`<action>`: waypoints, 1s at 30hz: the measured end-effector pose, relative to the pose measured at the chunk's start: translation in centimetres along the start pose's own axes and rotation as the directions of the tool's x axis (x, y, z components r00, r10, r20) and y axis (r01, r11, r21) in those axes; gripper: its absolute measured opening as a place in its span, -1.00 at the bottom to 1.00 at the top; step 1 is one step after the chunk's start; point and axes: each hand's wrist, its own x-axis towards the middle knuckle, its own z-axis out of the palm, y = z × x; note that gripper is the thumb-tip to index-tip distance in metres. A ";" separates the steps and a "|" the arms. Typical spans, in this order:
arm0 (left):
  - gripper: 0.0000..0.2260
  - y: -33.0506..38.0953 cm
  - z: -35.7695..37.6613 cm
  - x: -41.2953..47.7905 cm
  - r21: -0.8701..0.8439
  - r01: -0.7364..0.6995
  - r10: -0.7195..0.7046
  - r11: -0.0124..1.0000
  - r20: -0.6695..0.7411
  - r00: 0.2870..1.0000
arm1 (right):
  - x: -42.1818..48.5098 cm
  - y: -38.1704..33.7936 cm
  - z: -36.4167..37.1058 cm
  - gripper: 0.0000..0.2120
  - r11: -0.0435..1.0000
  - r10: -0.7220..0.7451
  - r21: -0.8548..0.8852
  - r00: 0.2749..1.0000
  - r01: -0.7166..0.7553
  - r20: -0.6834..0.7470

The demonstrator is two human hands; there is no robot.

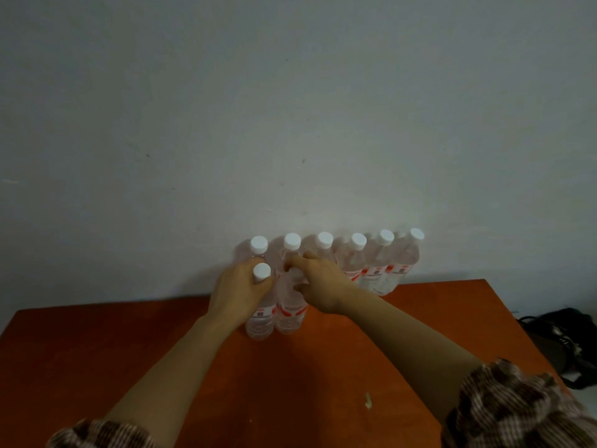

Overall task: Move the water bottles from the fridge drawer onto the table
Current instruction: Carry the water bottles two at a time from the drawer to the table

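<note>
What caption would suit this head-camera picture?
Both hands, left and right, set two water bottles before a back row on the orange table.

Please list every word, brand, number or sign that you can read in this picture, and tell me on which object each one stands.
No text can be read.
Water bottles in the back row: red and white labels with a small dark mark, print too blurred.
Two front bottles, held by the left hand and right hand: same labels, unreadable.
White caps, orange table, wall: no writing seen.
</note>
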 end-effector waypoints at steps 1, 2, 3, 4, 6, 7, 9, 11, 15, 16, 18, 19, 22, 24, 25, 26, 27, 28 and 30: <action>-0.95 -0.3 0.1 -0.2 -0.018 0.010 -0.010 1.000 0.001 1.000 | 0.0 -0.1 0.0 -0.60 1.000 0.004 0.001 1.000 -0.004 0.004; -0.96 -0.5 0.1 -0.4 -0.034 0.021 -0.021 0.999 0.001 1.000 | -0.1 -0.2 0.0 -0.59 1.000 0.008 -0.003 1.000 -0.008 0.006; -0.93 -0.7 0.1 -0.6 -0.050 0.025 -0.025 0.998 -0.001 1.000 | -0.2 -0.4 0.2 -0.57 1.000 0.015 -0.009 1.000 -0.014 0.006; -0.90 -0.8 0.2 -0.9 -0.061 0.027 -0.027 0.998 -0.003 1.000 | -0.3 -0.5 0.4 -0.55 1.000 0.025 -0.012 1.000 -0.025 0.001; -0.82 -0.8 0.2 -1.2 -0.066 0.028 -0.028 0.997 -0.010 1.000 | -0.6 -0.7 0.8 -0.49 0.999 0.045 0.003 0.999 -0.045 -0.022; -0.79 -0.7 0.3 -1.3 -0.067 0.033 -0.034 0.997 -0.015 0.999 | -0.7 -0.8 0.9 -0.46 0.998 0.055 0.024 0.998 -0.054 -0.037; -0.74 -0.5 0.3 -1.5 -0.082 0.054 -0.055 0.995 -0.014 0.998 | -1.0 -0.8 0.9 -0.39 0.994 0.078 0.082 0.995 -0.074 -0.058; -0.69 -0.4 0.3 -1.7 -0.096 0.069 -0.070 0.993 -0.002 0.998 | -1.5 -0.9 0.9 -0.33 0.989 0.096 0.119 0.993 -0.088 -0.066; -0.53 -0.1 0.1 -2.3 -0.063 0.084 -0.086 0.995 -0.032 0.996 | -2.6 -1.2 0.8 -0.32 0.985 0.111 0.138 0.991 -0.100 -0.075; -0.50 0.0 0.1 -2.4 -0.058 0.083 -0.087 0.995 -0.063 0.994 | -3.0 -1.3 0.7 -0.33 0.984 0.119 0.142 0.990 -0.107 -0.080; -0.49 0.9 0.0 -3.0 -0.071 0.074 -0.083 0.995 -0.132 0.988 | -3.9 -1.1 0.6 -0.35 0.981 0.141 0.149 0.985 -0.126 -0.096; -0.51 1.4 0.0 -3.4 -0.080 0.052 -0.064 0.995 -0.160 0.985 | -4.6 -1.0 0.4 -0.37 0.978 0.156 0.153 0.982 -0.139 -0.103; -0.57 3.9 0.6 -4.5 -0.044 -0.070 0.061 0.997 -0.181 0.982 | -7.4 -0.2 -0.5 -0.40 0.967 0.204 0.179 0.971 -0.180 -0.128; -0.64 6.1 1.6 -5.2 -0.040 -0.116 0.108 0.992 -0.156 0.982 | -10.0 0.7 -1.3 -0.42 0.958 0.239 0.202 0.958 -0.206 -0.157; -0.66 7.3 2.4 -5.6 -0.041 -0.137 0.130 0.990 -0.141 0.981 | -11.6 1.3 -1.7 -0.43 0.952 0.260 0.211 0.950 -0.222 -0.172; -0.68 8.4 3.5 -5.9 -0.038 -0.168 0.163 0.985 -0.119 0.979 | -13.3 2.1 -2.1 -0.44 0.945 0.285 0.218 0.941 -0.244 -0.185; -0.68 9.7 4.6 -6.3 -0.033 -0.202 0.199 0.979 -0.081 0.977 | -15.2 2.9 -2.4 -0.44 0.937 0.316 0.217 0.928 -0.273 -0.197; -0.68 11.0 5.8 -6.9 -0.023 -0.237 0.236 0.971 -0.039 0.971 | -17.2 3.9 -2.7 -0.43 0.928 0.350 0.206 0.913 -0.309 -0.209; -0.66 14.0 8.7 -8.5 0.026 -0.300 0.298 0.953 0.060 0.953 | -21.7 6.1 -3.1 -0.41 0.903 0.424 0.178 0.874 -0.390 -0.237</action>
